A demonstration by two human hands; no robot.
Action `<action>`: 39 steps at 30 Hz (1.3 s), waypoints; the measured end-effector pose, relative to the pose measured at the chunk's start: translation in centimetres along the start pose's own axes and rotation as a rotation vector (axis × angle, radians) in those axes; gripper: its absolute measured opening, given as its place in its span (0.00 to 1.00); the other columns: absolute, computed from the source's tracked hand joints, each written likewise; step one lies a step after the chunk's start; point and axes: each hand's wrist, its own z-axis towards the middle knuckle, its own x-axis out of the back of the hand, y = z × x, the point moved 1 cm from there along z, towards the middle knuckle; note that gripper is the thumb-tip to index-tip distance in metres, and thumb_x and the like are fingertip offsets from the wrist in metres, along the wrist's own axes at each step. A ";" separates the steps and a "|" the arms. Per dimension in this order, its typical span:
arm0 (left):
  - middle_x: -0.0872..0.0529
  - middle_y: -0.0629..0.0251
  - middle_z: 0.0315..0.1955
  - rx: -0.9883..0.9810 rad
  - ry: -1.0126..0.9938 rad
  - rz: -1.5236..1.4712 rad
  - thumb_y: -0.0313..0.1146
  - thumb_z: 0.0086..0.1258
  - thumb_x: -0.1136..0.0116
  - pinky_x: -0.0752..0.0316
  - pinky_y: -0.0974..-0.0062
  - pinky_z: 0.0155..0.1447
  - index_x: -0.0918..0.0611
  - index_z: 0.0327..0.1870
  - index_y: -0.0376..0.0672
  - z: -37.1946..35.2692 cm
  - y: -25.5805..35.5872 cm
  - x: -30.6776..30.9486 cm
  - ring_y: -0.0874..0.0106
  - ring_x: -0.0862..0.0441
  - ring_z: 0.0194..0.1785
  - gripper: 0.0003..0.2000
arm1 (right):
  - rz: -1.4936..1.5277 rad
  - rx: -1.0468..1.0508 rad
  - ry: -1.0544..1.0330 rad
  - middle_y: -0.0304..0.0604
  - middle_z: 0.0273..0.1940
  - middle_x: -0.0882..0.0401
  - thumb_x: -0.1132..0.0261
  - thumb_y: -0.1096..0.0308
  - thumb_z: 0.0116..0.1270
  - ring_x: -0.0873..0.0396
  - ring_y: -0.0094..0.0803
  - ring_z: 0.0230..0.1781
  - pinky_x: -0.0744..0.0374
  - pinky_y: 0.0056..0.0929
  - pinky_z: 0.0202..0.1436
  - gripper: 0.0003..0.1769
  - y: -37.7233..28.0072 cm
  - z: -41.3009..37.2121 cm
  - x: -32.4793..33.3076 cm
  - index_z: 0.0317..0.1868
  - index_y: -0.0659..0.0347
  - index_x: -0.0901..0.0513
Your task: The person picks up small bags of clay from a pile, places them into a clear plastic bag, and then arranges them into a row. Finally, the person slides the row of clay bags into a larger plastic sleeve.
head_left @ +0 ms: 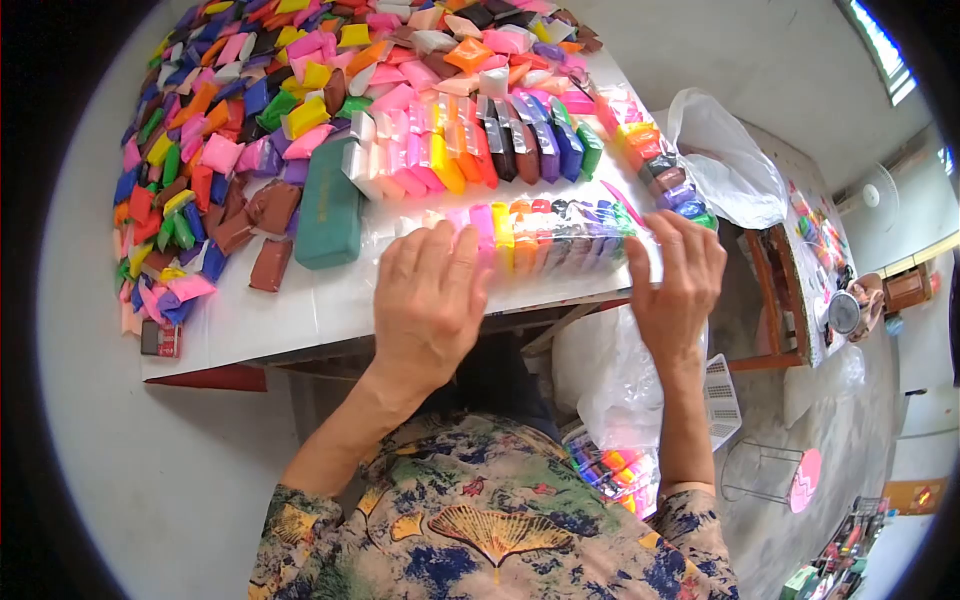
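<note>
A clear plastic bag (560,240) with a row of coloured packets inside lies along the table's near edge, its colours running from pale and pink through yellow, orange and red to blue and green. My left hand (430,295) covers its left end, fingers closed over the plastic. At the other end my right hand (680,275) grips the bag's edge between thumb and fingers. Just behind it lie further rows of sorted packets (500,145). A pink pen-like stick (622,203) lies by my right fingers. A dark green case (330,205) sits left of the rows.
A large heap of loose coloured packets (230,120) covers the table's back and left. Another packed bag (665,165) lies at the right edge, beside a white plastic bag (725,160). Below are a hanging plastic bag (610,370), a white basket (722,400) and a pink stool (805,480).
</note>
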 end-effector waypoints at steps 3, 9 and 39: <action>0.20 0.54 0.50 -0.046 0.018 -0.049 0.28 0.63 0.36 0.28 0.58 0.60 0.20 0.55 0.35 1.4 1.7 -1.4 0.54 0.23 0.55 0.19 | 0.320 0.099 -0.016 0.47 0.49 0.20 0.31 0.75 0.56 0.24 0.47 0.52 0.27 0.44 0.57 0.17 -4.2 1.1 -1.7 0.48 0.64 0.18; 0.20 0.56 0.48 -0.023 -0.055 -0.022 0.28 0.63 0.37 0.27 0.60 0.56 0.19 0.53 0.36 0.7 0.3 -1.9 0.56 0.23 0.53 0.16 | 0.365 0.121 -0.049 0.43 0.44 0.21 0.28 0.71 0.56 0.23 0.44 0.47 0.25 0.42 0.53 0.14 -4.5 0.3 -4.6 0.44 0.60 0.18; 0.20 0.55 0.49 -0.030 -0.014 -0.030 0.27 0.57 0.36 0.26 0.61 0.58 0.19 0.54 0.35 -0.5 -0.8 -1.0 0.57 0.22 0.54 0.21 | 0.392 0.159 -0.140 0.47 0.48 0.24 0.34 0.73 0.59 0.25 0.47 0.49 0.27 0.43 0.55 0.14 -6.5 0.5 -4.1 0.47 0.62 0.20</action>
